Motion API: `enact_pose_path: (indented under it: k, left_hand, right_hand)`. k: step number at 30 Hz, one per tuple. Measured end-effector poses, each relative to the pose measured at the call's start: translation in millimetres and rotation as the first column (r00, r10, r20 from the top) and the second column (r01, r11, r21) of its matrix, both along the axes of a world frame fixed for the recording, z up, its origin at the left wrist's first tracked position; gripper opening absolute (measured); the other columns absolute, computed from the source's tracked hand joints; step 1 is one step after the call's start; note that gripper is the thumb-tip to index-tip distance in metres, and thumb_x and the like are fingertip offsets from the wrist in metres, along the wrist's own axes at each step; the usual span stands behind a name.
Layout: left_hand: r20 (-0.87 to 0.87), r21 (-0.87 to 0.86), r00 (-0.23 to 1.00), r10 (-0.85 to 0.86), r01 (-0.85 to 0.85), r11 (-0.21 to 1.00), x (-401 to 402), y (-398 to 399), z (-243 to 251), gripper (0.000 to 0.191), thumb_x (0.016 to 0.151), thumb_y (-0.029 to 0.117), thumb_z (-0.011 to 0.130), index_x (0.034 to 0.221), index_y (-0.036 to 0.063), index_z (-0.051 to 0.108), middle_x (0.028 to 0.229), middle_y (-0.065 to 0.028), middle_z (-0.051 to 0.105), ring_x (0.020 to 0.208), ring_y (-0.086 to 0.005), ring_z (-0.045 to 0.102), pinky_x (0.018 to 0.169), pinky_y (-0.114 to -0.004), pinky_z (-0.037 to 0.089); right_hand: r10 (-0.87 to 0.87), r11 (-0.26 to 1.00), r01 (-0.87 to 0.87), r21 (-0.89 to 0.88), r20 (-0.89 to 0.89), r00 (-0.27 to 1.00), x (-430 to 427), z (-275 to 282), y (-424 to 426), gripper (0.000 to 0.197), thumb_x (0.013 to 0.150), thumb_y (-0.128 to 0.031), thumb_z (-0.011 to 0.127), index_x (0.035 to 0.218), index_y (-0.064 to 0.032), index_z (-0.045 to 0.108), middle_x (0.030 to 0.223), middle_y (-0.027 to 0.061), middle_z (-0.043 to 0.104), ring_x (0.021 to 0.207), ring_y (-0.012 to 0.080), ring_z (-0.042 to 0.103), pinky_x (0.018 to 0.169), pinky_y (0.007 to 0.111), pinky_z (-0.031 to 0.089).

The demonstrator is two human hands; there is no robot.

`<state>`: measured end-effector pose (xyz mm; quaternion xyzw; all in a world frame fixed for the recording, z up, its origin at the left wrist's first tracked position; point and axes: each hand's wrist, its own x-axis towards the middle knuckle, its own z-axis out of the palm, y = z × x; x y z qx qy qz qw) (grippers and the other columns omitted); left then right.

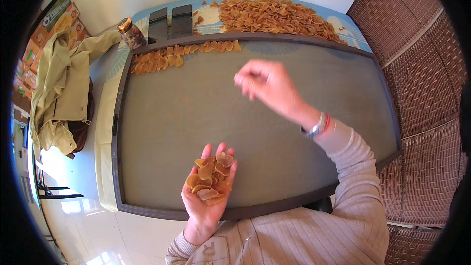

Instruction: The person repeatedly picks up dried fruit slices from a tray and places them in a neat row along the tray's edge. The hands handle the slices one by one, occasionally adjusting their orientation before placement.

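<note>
My left hand (203,209) is palm up near the front edge of a dark-framed mesh screen (184,110). It cradles a small heap of thin amber dried slices (205,171). Over the middle of the mesh hovers my right hand (270,86), its fingers curled toward the thumb. No slice shows at its fingertips, which are slightly blurred. Along the screen's far left corner lie rows of similar slices (162,59), the top row reaching farther right than those below it.
Behind the screen is a large pile of slices (272,16) on a blue patterned cloth (358,38). Two dark flat panels (158,24) and a copper-lidded jar (131,34) stand at back left. A beige jacket (70,88) hangs left; a woven brown divider (423,99) borders the right.
</note>
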<state>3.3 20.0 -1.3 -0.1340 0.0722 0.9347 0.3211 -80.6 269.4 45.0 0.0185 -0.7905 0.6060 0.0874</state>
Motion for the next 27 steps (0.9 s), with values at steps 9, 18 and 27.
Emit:
enact_pose_path:
  k: [9,18,27]
  left_hand:
    - [0.004,-0.038,1.0,-0.016,0.016,0.999,-0.9,3.4,1.1,0.053,0.102,0.028,0.042,0.15,0.0073,0.037,0.155,-0.0165,0.036,0.143,-0.0336,0.036,0.121,-0.046,0.027]
    - [-0.017,-0.079,1.0,-0.011,0.01,0.997,-0.7,2.7,-0.7,0.051,0.102,0.028,0.041,0.15,0.009,0.038,0.154,-0.0153,0.038,0.14,-0.0331,0.04,0.119,-0.045,0.031]
    - [0.003,-0.044,1.0,-0.002,0.002,0.999,-1.0,3.9,-0.3,0.051,0.103,0.028,0.04,0.149,0.0066,0.038,0.154,-0.0178,0.038,0.14,-0.0349,0.04,0.12,-0.046,0.03]
  right_hand:
    - [-0.384,0.689,0.499,0.525,-0.32,0.866,-122.0,-58.1,155.1,0.009,0.083,-0.006,0.069,0.091,-0.0053,0.073,0.084,0.0106,0.073,0.077,0.0245,0.07,0.071,0.036,0.055]
    - [-0.379,0.456,0.445,0.771,-0.284,0.881,-147.5,-60.1,159.0,0.008,0.082,-0.014,0.074,0.087,-0.0082,0.074,0.092,0.0129,0.071,0.089,0.0326,0.068,0.077,0.045,0.054]
    - [-0.377,0.489,0.484,0.725,-0.325,0.867,-150.0,-63.6,178.8,0.006,0.081,-0.015,0.073,0.082,-0.0106,0.075,0.088,0.0118,0.071,0.086,0.0306,0.068,0.074,0.044,0.054]
